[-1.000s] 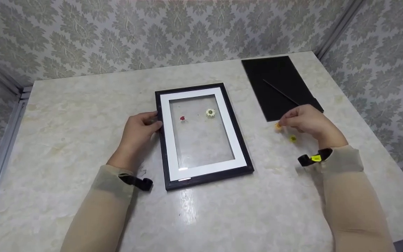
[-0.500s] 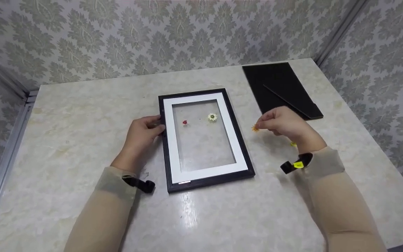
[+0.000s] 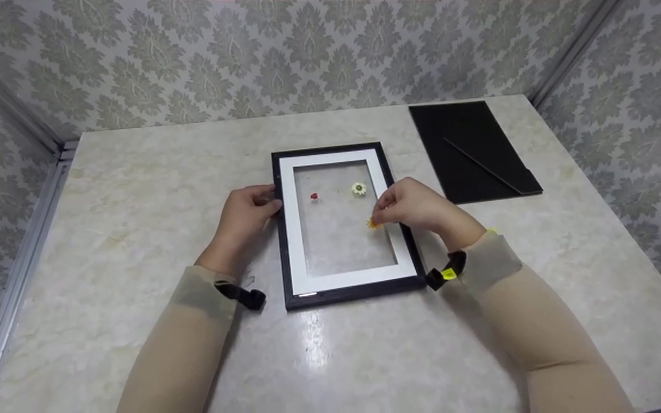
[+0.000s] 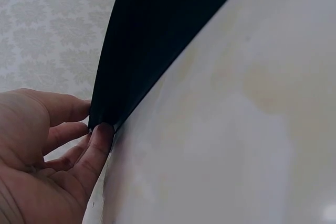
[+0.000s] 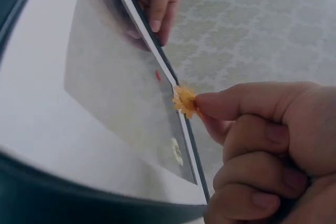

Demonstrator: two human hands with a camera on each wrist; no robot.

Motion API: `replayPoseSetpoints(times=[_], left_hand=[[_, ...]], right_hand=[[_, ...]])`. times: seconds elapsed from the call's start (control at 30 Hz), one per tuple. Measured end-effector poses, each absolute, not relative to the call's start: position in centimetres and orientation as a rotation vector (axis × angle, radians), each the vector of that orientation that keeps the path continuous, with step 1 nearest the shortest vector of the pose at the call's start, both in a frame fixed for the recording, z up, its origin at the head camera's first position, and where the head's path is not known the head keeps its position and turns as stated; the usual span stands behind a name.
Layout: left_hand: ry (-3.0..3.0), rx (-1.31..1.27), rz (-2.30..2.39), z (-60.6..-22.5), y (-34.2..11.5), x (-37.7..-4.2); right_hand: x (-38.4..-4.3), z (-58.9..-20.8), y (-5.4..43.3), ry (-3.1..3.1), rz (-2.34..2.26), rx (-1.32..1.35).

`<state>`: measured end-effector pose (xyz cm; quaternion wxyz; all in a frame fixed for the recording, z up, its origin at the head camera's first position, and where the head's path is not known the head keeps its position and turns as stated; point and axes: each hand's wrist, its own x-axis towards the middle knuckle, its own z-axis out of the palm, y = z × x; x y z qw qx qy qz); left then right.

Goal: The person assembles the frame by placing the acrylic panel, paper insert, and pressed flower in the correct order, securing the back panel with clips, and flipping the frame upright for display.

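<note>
A black picture frame (image 3: 353,289) with a white mat (image 3: 359,275) lies on the table. Its left edge is held between the thumb and fingers of my left hand (image 3: 248,211); the left wrist view shows the fingertips at the black side (image 4: 149,35). Over the frame's right side, my right hand (image 3: 416,209) pinches an orange dried flower (image 5: 184,101) between thumb and index finger, the other fingers curled in. Inside the mat opening are a white daisy (image 3: 358,189) and a small red flower (image 3: 314,197), spaced apart near the far half.
A black backing board (image 3: 479,149) with a slanted stand flap (image 3: 485,166) lies at the back right of the marbled table (image 3: 164,172). A bit of yellow flower (image 3: 491,230) shows behind my right wrist. Patterned walls rise behind the table and at its sides.
My right hand has picked up the orange flower from the table at right and carried it left over the frame. My left hand has stayed at the frame's left edge.
</note>
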<state>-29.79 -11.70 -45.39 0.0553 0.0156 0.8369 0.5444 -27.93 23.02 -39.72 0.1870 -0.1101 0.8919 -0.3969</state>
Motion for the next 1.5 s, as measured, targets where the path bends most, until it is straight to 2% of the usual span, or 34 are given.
replayPoseSetpoints(times=[0.5, 0.77, 1.03, 1.3, 1.5], left_hand=[[2.524, 0.038, 1.658, -45.2, -11.8, -29.7], [2.552, 0.046, 1.64, -45.2, -11.9, -29.7], [2.56, 0.051, 1.624, -45.2, -11.8, -29.8], [2.546, 0.047, 1.621, -45.2, -11.7, -29.9], [2.551, 0.045, 1.605, -45.3, -12.0, -30.0]], right_hand=[[-29.0, -40.7, 20.5, 2.602, -0.87, -0.333], [-28.8, -40.5, 21.3, 2.701, -0.818, -0.327], [-27.4, -39.2, 26.1, 2.735, -0.974, -0.28], [-25.1, -37.6, 33.4, 2.786, -0.98, -0.137], [-23.8, -37.8, 39.5, 2.775, -0.925, 0.031]])
